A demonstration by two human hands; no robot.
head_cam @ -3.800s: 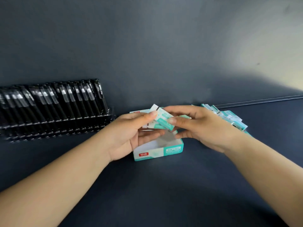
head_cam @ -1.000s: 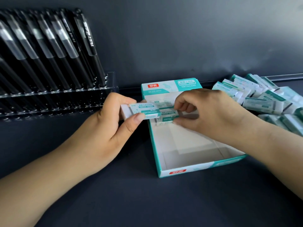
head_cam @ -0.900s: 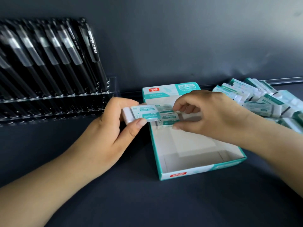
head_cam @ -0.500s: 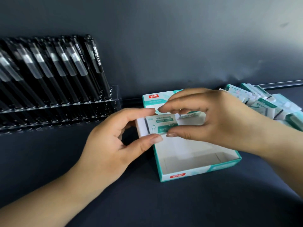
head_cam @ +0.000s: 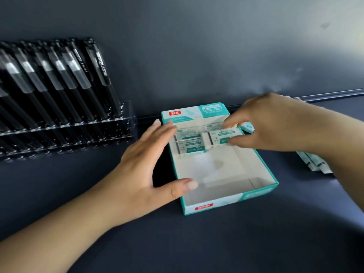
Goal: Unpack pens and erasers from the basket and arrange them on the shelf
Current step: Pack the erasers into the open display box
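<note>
On the far left, black pens (head_cam: 59, 81) stand in a clear rack (head_cam: 78, 133); one reads "TEST". The left hand (head_cam: 145, 174) has let go of its eraser, and its fingers (head_cam: 167, 127) now spread wide against the box (head_cam: 226, 200) side. That eraser (head_cam: 190, 145) now lies in the box, marked "SOFT&CLEAR". The right hand (head_cam: 275, 123) pinches the next eraser (head_cam: 223, 135), setting it beside the first, so a row has begun. More erasers (head_cam: 315, 164) wait on the shelf (head_cam: 236, 243) at right.

Head view, close — facing forward, downward
</note>
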